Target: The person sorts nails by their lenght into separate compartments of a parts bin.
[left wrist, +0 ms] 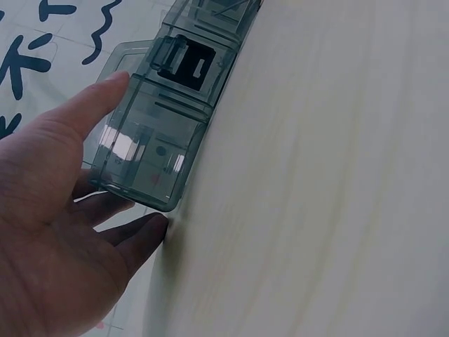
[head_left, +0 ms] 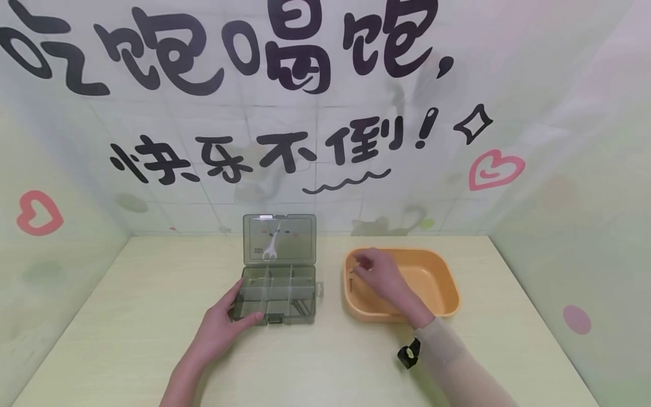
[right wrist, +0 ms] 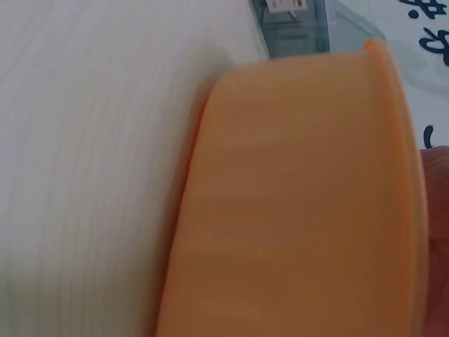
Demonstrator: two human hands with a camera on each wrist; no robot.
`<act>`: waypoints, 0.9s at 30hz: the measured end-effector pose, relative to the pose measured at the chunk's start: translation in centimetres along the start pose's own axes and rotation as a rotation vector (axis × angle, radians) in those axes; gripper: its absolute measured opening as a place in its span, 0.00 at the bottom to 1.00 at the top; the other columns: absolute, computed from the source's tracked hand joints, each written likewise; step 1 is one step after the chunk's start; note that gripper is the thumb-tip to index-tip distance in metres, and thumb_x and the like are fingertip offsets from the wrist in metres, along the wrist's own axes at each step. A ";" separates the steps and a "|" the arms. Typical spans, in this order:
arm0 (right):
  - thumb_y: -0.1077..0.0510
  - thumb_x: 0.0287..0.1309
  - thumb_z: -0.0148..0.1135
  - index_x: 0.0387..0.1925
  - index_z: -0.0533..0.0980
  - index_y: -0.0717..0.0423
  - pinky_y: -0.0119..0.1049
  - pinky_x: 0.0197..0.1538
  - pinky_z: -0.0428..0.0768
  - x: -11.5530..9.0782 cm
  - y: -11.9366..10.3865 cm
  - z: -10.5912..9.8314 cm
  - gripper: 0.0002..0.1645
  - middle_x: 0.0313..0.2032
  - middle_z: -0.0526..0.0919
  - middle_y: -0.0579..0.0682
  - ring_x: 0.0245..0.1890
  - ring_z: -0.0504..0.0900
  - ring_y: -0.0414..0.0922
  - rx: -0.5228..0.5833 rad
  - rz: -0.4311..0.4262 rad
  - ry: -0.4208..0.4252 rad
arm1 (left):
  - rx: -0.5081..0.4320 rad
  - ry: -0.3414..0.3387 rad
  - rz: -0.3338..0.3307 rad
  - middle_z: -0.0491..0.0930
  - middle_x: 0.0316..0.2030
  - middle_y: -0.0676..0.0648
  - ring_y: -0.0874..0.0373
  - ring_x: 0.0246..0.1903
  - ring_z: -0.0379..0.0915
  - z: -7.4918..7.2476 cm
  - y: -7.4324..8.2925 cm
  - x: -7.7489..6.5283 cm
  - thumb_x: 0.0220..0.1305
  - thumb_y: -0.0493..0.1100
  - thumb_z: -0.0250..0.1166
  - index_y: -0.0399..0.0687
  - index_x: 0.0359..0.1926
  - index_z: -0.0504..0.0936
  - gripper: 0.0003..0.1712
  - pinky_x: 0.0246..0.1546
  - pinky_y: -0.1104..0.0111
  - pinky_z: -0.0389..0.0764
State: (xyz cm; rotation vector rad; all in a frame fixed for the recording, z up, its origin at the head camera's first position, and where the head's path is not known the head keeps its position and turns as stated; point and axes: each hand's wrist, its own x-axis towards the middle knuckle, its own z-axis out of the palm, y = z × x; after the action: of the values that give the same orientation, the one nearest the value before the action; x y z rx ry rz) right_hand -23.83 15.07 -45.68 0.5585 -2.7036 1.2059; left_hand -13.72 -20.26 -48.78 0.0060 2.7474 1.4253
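A smoky translucent compartment box [head_left: 277, 293] stands with its lid [head_left: 280, 240] raised at the back. My left hand [head_left: 220, 330] grips its left end, thumb on the front edge and fingers round the side. In the left wrist view the same hand [left wrist: 63, 203] holds the box [left wrist: 151, 140] by its corner. Several thin dark screws [head_left: 301, 307] lie in the front right compartment. Over the left end of an orange tray [head_left: 407, 317], my right hand [head_left: 378, 275] pinches what looks like a small screw, mostly hidden by the fingertips. Another thin screw [head_left: 351, 284] shows just below it.
The pale wooden table [head_left: 325, 367] is bounded by printed walls at the back and sides. A black wrist device [head_left: 408, 354] hangs at the right sleeve. The orange tray's outer wall [right wrist: 295, 196] fills much of the right wrist view.
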 end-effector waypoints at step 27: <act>0.70 0.53 0.69 0.36 0.88 0.66 0.45 0.43 0.86 0.2 5.1 -1.6 0.07 0.34 0.90 0.57 0.37 0.87 0.52 -0.135 0.032 -0.121 | -0.004 -0.013 -0.019 0.55 0.75 0.29 0.30 0.71 0.56 0.0 0.3 -0.1 0.64 0.59 0.72 0.41 0.82 0.49 0.59 0.68 0.41 0.65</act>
State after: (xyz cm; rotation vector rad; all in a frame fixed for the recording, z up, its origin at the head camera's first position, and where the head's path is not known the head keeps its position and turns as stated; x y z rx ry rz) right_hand -25.99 19.34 -48.07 0.5899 -2.8776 1.0179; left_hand -13.66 -20.14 -48.54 -0.0116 2.7270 1.4210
